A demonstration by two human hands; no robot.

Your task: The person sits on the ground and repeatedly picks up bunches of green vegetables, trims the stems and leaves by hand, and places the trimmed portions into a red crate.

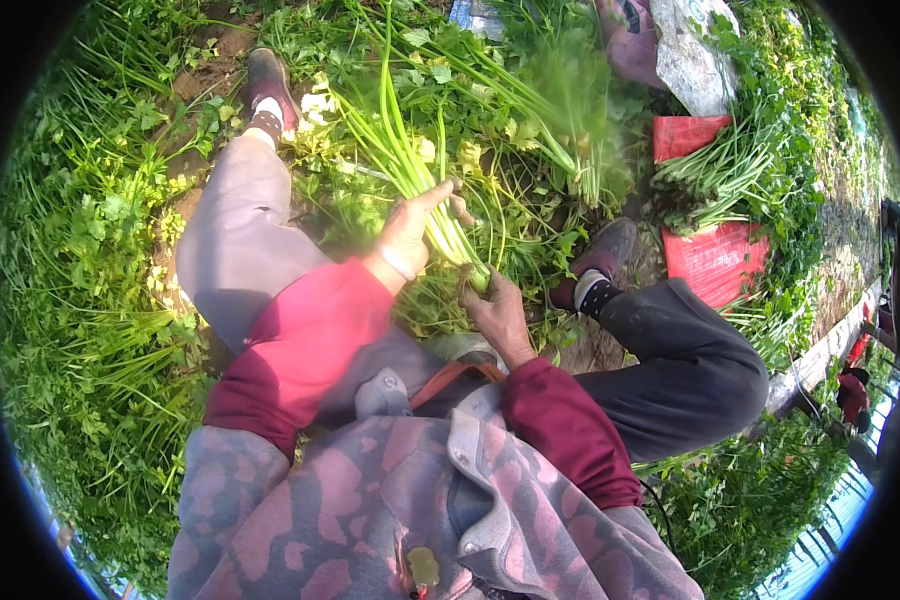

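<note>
A bunch of celery (402, 150) with long pale green stalks slants up and to the left in front of me. My left hand (408, 232) is closed around its stalks partway up, thumb pointing to the upper right. At the root end, my right hand (498, 312) pinches the base, with the fingers against the brownish roots. The leafy top of the bunch blends into the greenery beyond. More cut celery (550, 140) lies on the ground just past my hands, its stalk ends toward me.
My legs are spread on either side, a shoe (272, 88) at far left and another (606, 250) at right. Bundled celery (715, 178) rests on a red sheet (716, 262). Behind it lies a whitish plastic bag (692, 55). Leafy plants (100, 250) cover the left.
</note>
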